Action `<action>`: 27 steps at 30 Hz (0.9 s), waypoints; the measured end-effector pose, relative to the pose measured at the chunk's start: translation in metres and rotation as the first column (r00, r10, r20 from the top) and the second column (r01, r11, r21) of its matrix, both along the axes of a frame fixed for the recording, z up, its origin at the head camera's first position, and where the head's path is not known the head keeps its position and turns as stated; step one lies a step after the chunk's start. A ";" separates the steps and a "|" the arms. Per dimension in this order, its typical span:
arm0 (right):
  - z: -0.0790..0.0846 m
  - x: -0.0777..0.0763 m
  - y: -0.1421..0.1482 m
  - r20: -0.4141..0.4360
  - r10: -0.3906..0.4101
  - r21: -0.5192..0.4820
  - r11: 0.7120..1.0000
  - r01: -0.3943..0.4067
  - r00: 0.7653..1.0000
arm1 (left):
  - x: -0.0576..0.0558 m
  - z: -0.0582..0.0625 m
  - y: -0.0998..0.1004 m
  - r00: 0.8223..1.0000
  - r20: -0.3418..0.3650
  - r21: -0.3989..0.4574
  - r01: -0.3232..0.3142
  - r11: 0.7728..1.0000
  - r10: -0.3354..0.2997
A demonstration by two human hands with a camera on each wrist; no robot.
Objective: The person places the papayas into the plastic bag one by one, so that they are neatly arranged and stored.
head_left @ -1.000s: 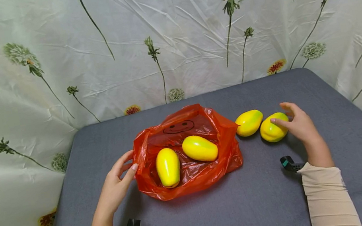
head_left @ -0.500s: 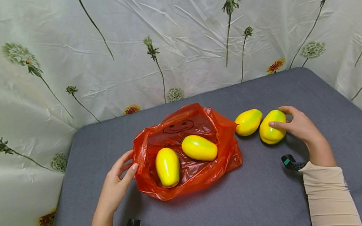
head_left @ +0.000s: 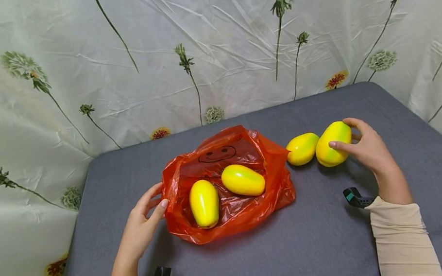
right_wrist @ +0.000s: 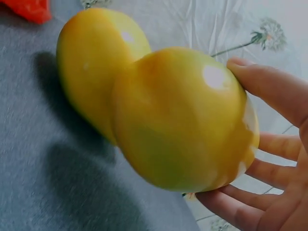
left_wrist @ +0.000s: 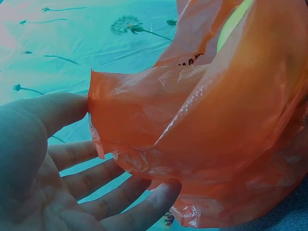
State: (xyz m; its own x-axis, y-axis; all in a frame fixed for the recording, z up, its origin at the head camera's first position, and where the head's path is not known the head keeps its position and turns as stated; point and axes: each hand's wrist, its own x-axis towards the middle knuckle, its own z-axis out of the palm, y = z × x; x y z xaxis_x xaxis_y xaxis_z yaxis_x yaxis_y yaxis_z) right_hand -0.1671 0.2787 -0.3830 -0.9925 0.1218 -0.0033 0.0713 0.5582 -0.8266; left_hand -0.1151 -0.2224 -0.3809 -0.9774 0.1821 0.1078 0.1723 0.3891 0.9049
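My right hand (head_left: 366, 144) grips a glossy yellow mango (head_left: 334, 144), thumb on the near side and fingers behind. In the right wrist view this mango (right_wrist: 185, 120) is raised, its shadow falling apart from it on the grey surface. Another mango (head_left: 302, 149) lies just left of it and is partly overlapped. A red plastic bag (head_left: 239, 218) stands wide-mouthed in the middle, with two mangoes (head_left: 204, 204) inside. At the bag's left side, my left hand (head_left: 143, 225) touches it with loosely spread fingers; the left wrist view puts the thumb tip at the bag's edge (left_wrist: 96, 115).
Everything rests on a grey padded table (head_left: 262, 269) with rounded far corners. Behind it hangs a pale curtain (head_left: 233, 57) printed with dandelions. Each wrist wears a black camera mount (head_left: 357, 198), close over the table.
My right hand has closed round the right-hand mango, tipped it upright and raised it slightly. The left hand, the bag and the other mangoes have stayed in place.
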 end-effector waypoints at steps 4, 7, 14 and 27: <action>0.006 0.002 -0.006 -0.070 -0.024 -0.014 1.000 0.023 0.997 | -0.001 -0.002 -0.001 1.000 -0.004 -0.013 -0.008 1.000 0.008; 0.011 0.004 -0.011 -0.143 -0.050 -0.015 0.999 0.049 0.988 | -0.001 -0.003 -0.001 1.000 -0.009 -0.020 -0.007 1.000 0.007; 0.025 0.007 -0.025 -0.298 -0.085 -0.037 0.996 0.077 0.951 | -0.001 -0.003 -0.001 1.000 -0.010 -0.014 -0.006 1.000 0.006; 0.050 0.026 -0.074 -0.529 0.080 -0.017 0.994 -0.105 0.845 | 0.000 0.001 0.000 1.000 -0.004 -0.006 -0.006 1.000 0.006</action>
State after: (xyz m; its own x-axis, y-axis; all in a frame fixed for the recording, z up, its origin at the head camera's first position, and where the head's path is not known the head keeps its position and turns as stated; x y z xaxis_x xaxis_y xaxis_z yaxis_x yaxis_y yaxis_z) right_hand -0.1415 0.2049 -0.3327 -0.8528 0.0414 0.5206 -0.4325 0.5026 -0.7485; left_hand -0.1147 -0.2223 -0.3795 -0.9779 0.1771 0.1108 0.1739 0.3956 0.9018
